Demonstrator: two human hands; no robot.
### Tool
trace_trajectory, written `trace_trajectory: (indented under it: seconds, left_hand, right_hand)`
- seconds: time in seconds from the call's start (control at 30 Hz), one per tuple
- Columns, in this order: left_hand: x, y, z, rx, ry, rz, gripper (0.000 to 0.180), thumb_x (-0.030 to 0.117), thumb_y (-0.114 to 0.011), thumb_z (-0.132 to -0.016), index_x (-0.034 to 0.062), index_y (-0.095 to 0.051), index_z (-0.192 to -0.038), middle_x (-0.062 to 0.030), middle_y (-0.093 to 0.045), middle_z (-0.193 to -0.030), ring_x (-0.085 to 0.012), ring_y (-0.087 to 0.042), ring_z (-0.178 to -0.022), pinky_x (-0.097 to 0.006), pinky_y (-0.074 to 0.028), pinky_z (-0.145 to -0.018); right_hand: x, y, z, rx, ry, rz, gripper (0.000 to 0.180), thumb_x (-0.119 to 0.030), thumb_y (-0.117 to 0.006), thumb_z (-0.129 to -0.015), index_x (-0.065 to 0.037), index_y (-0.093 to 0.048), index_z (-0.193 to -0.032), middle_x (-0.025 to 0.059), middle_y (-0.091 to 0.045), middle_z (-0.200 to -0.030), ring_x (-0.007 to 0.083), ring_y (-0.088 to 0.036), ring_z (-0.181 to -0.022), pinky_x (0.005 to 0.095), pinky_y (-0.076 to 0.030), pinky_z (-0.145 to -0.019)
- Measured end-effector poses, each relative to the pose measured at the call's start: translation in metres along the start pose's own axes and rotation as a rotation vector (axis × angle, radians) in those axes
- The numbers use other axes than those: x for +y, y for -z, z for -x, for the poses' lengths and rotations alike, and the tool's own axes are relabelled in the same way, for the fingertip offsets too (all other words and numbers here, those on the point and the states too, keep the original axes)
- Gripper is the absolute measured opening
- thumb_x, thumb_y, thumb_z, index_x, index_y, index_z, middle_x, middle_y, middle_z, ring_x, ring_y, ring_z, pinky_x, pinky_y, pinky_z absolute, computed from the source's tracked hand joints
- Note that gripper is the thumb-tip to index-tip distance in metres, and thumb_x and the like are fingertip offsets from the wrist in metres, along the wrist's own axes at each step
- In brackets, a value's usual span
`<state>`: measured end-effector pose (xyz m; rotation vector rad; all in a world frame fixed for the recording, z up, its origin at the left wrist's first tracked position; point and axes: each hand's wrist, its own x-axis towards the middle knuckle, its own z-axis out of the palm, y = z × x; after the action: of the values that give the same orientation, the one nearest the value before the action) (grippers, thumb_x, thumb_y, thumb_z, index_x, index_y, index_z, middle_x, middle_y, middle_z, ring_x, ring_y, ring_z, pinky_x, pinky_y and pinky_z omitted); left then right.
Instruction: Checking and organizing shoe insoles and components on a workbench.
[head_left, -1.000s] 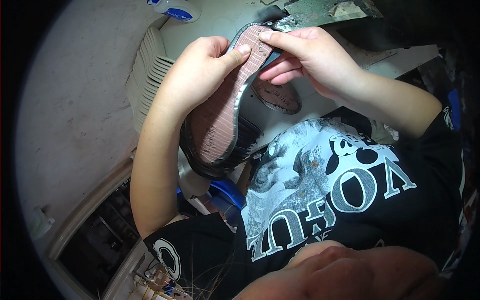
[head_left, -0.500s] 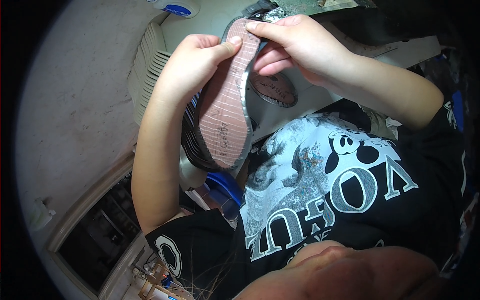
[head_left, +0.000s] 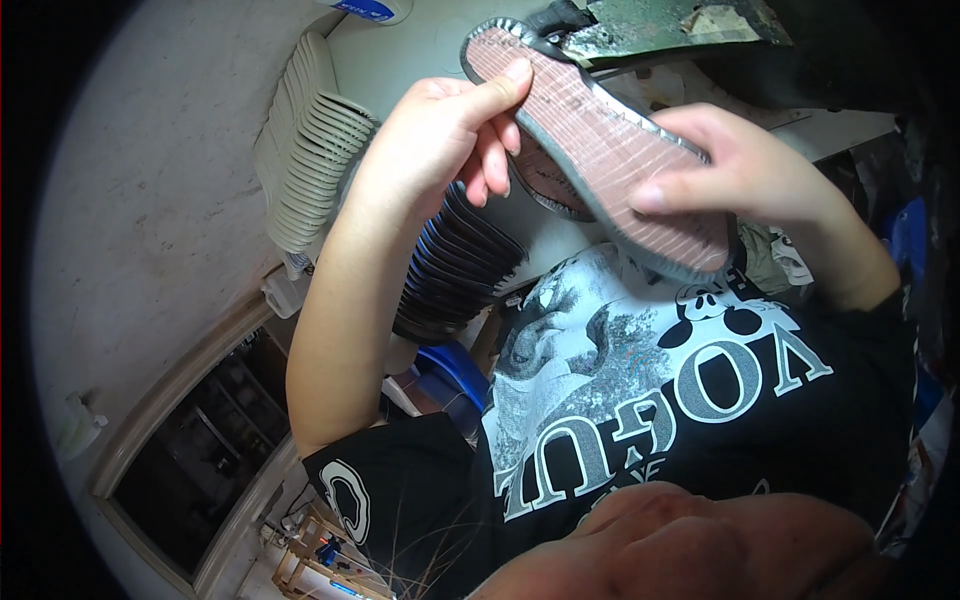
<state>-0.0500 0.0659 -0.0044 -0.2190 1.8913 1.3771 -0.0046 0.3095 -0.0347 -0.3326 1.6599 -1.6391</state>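
A rough, pale wall point(head_left: 170, 200) fills the left side of this downward fisheye view. At the lower right, a person wears a black shirt point(head_left: 840, 430) with a grey-and-white print and big letters across the chest. At the lower left is a dark opening point(head_left: 210, 440) in a pale frame. A pale counter point(head_left: 410, 55) spans the top, in front of the person.

Over the counter and near the shirt, both hands hold a long sole-shaped piece point(head_left: 600, 140). Its brownish-pink face, crossed by thin pale lines, is turned up; a dark, pleated rim runs around it. It slants from its narrow end at upper left to its wide end at lower right.

Left of it stands a stack of curved, pale pieces point(head_left: 305, 150); nearer the person, partly behind the left forearm, is a stack of dark pieces point(head_left: 450, 260).

The right hand point(head_left: 735, 165) grips the wide end, thumb flat on the face and fingers around the far edge. The left hand point(head_left: 455, 130) pinches near the narrow end, thumb on the face, with other fingers curled loosely below the edge.

Smaller things follow: a worn green sheet point(head_left: 665, 30) at the top, a blue object point(head_left: 450, 370) below the dark stack, a second brownish-pink piece point(head_left: 548, 180) half hidden beneath the held one, and a white-and-blue container point(head_left: 385, 10) cut off by the top edge.
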Motion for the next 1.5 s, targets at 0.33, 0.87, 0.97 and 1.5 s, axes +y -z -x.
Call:
trace_trajectory:
  seconds: [0.33,0.87,0.97,1.5]
  left_hand:
    - [0.006,0.018,-0.016,0.208,-0.144,-0.185,0.052,0.048,-0.066,-0.087,0.0062,-0.055,-0.058,0.0022,-0.042,-0.039,-0.0061,-0.033,-0.029,-0.021,-0.027,-0.031]
    - [-0.047,-0.031,0.039,0.441,-0.735,0.322,0.025,0.018,-0.049,-0.1,-0.0027,-0.057,-0.113,-0.0053,-0.062,-0.102,-0.0102,-0.057,-0.091,-0.024,-0.044,-0.083]
    - [-0.045,-0.039,0.04,0.464,-0.83,0.293,0.027,0.016,-0.048,-0.1,-0.0047,-0.055,-0.116,-0.0066,-0.061,-0.105,-0.0112,-0.056,-0.094,-0.025,-0.043,-0.087]
    - [-0.055,-0.047,0.038,0.523,-0.916,0.298,0.023,0.008,-0.048,-0.098,-0.0046,-0.053,-0.116,-0.0073,-0.061,-0.105,-0.0092,-0.056,-0.092,-0.023,-0.044,-0.083]
  right_hand:
    - [0.014,-0.022,0.0,0.288,-0.03,-0.352,0.033,-0.028,-0.065,-0.09,0.005,-0.067,-0.095,0.0066,-0.069,-0.081,0.0071,-0.062,-0.069,0.0201,-0.049,-0.062]
    - [-0.026,-0.051,-0.04,0.501,0.821,0.799,0.019,-0.018,-0.07,-0.082,0.0,-0.065,-0.088,0.0103,-0.065,-0.076,0.0259,-0.063,-0.065,0.0346,-0.051,-0.062]
    - [-0.041,-0.048,-0.039,0.405,0.77,0.999,0.015,-0.014,-0.066,-0.076,0.0,-0.062,-0.081,0.0129,-0.063,-0.072,0.0303,-0.063,-0.068,0.0368,-0.051,-0.064]
    - [-0.032,-0.038,-0.05,0.177,0.239,0.003,0.01,-0.007,-0.065,-0.077,0.0,-0.06,-0.072,0.0046,-0.056,-0.06,0.01,-0.054,-0.055,0.0236,-0.044,-0.055]
